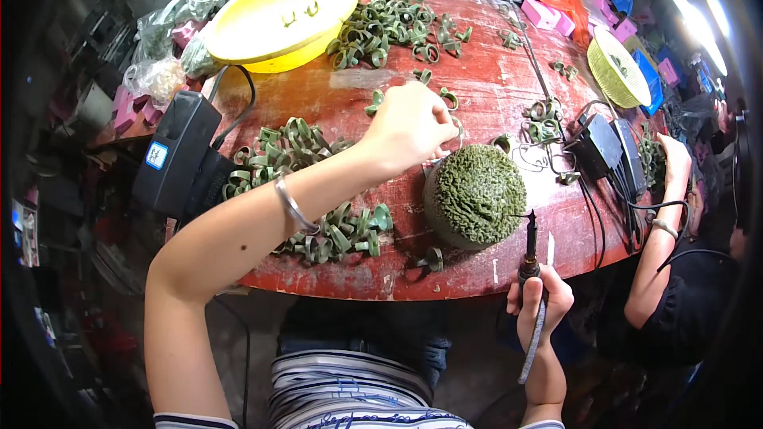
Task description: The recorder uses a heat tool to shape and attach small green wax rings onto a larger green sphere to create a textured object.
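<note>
My left hand (409,123) reaches across the table with its fingers pinched, and a green ring (458,132) shows at the fingertips, partly hidden. Just in front of that hand stands a round block with a rough, crumbly green top (481,195). In my right hand (543,302), at the table's near edge, is a soldering-iron-like pen tool (530,250). Its dark thin tip points up beside the block. Several green rings (298,147) lie heaped under and beside my left forearm, and more are nearer the edge (342,234). One loose ring (430,260) sits near the block.
A yellow basin (278,20) holding a few rings stands at the back left, beside a large ring pile (397,28). Black power boxes (179,151) (604,147) with cords flank me. At right, a co-worker's hand (675,160) is near a yellow basket (616,71).
</note>
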Demonstrator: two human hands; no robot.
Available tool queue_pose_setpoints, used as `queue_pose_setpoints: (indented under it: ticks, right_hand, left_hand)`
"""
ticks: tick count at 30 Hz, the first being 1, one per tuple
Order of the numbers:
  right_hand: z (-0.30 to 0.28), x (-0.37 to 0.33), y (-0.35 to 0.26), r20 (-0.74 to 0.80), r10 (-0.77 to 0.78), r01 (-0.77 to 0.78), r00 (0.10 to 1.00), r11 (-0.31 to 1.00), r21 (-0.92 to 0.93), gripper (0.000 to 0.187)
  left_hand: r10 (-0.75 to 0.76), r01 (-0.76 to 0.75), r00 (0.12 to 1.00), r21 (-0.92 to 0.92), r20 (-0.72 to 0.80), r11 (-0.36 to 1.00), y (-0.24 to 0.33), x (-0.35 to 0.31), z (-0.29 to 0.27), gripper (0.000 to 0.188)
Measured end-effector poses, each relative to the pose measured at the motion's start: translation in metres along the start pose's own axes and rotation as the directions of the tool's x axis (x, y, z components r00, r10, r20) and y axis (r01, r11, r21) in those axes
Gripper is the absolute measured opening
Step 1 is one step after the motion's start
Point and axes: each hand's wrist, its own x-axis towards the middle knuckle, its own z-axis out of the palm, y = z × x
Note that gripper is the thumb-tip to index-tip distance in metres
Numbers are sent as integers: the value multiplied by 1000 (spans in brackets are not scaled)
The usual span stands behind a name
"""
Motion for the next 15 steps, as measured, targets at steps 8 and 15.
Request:
queue_pose_setpoints:
  ticks: [8, 15]
  right_hand:
    - [1, 3, -1, 2, 12, -12, 1000, 1000, 13, 43]
    - [3, 2, 1, -12, 9, -8, 1000, 999, 41, 46]
  left_hand:
    - [-27, 27, 999, -9, 47, 1000, 0, 6, 7, 17]
    - [-145, 146, 987, -6, 75, 989, 16, 4, -6, 14]
